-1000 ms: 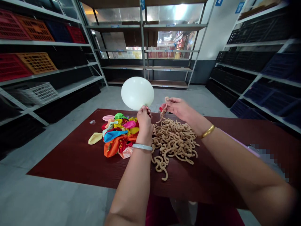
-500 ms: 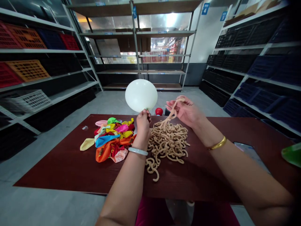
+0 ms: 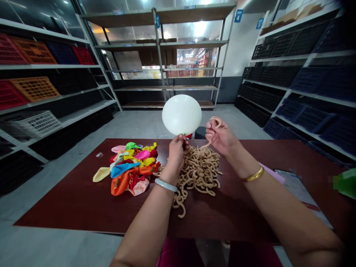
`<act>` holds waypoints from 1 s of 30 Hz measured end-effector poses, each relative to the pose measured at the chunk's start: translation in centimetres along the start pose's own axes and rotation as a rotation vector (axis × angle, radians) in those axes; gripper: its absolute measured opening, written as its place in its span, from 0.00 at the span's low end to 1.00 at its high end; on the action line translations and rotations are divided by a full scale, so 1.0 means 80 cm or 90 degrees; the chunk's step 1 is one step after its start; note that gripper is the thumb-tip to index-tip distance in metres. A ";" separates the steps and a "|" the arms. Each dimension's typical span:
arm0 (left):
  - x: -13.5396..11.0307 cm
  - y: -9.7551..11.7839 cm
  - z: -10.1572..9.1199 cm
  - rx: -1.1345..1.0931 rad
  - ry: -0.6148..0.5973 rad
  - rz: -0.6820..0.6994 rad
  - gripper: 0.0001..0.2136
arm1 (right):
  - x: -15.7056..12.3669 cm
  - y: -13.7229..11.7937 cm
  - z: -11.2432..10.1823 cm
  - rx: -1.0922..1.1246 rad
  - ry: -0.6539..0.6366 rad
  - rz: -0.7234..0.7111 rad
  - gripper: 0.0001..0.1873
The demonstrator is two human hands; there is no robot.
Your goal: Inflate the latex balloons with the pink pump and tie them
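My left hand (image 3: 177, 147) pinches the neck of an inflated white balloon (image 3: 181, 114) and holds it up above the dark red table (image 3: 83, 196). My right hand (image 3: 219, 136) is closed on one end of a tan curly cord (image 3: 213, 126) that rises from a heap of the same cord (image 3: 197, 171) on the table. The two hands are close together, just above the heap. A pile of flat coloured balloons (image 3: 129, 167) lies to the left of the cord heap.
Metal shelving with red, orange, white and dark crates lines the left (image 3: 33, 87) and right (image 3: 306, 74) walls, with open shelves at the back. A small red round thing (image 3: 190, 136) shows behind my left hand. Papers (image 3: 297, 189) and a green object (image 3: 346, 182) lie at the table's right.
My left hand carried the white balloon to the right, toward my right hand. My right hand lifted the cord end higher and closed tighter on it. The camera shifted.
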State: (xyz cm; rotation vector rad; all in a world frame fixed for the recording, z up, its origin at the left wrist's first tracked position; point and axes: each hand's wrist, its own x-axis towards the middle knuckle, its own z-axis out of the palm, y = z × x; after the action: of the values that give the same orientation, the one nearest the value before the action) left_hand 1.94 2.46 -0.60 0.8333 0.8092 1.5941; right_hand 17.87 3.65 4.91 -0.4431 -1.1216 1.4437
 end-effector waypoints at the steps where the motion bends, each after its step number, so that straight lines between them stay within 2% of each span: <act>1: -0.001 -0.002 0.001 0.000 -0.004 -0.003 0.14 | 0.000 -0.002 0.001 -0.030 0.000 -0.021 0.08; 4: -0.004 -0.004 0.005 0.001 -0.016 -0.012 0.14 | 0.000 -0.004 0.002 -0.237 -0.042 -0.092 0.04; 7: -0.007 -0.004 0.008 0.000 -0.029 -0.025 0.13 | -0.001 0.001 0.001 -0.574 -0.198 -0.150 0.04; 9: -0.008 -0.003 0.010 0.023 -0.027 -0.032 0.13 | -0.003 0.007 0.001 -0.749 -0.265 -0.188 0.07; 11: -0.008 -0.005 0.010 0.073 -0.010 -0.017 0.12 | -0.007 0.013 0.002 -0.855 -0.251 -0.225 0.08; 14: -0.007 -0.011 0.008 0.145 0.005 0.038 0.11 | -0.015 0.020 0.009 -0.977 -0.188 -0.284 0.09; 17: -0.009 -0.018 0.010 0.146 0.013 0.052 0.09 | -0.024 0.028 0.018 -1.067 -0.136 -0.332 0.12; 24: -0.024 -0.018 0.023 -0.068 0.008 -0.110 0.07 | -0.031 0.045 0.018 -1.117 -0.089 -0.372 0.16; 28: -0.027 -0.018 0.023 -0.121 0.040 -0.142 0.10 | -0.030 0.050 0.012 -1.120 -0.082 -0.380 0.14; 30: -0.026 -0.019 0.022 -0.154 0.028 -0.154 0.11 | -0.030 0.051 0.012 -1.120 -0.076 -0.378 0.13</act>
State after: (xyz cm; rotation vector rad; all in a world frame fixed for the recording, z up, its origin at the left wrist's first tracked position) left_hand 4.50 0.79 -1.18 0.5088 0.7020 1.4625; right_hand 15.44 1.77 1.21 -1.0545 -2.1763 -0.3516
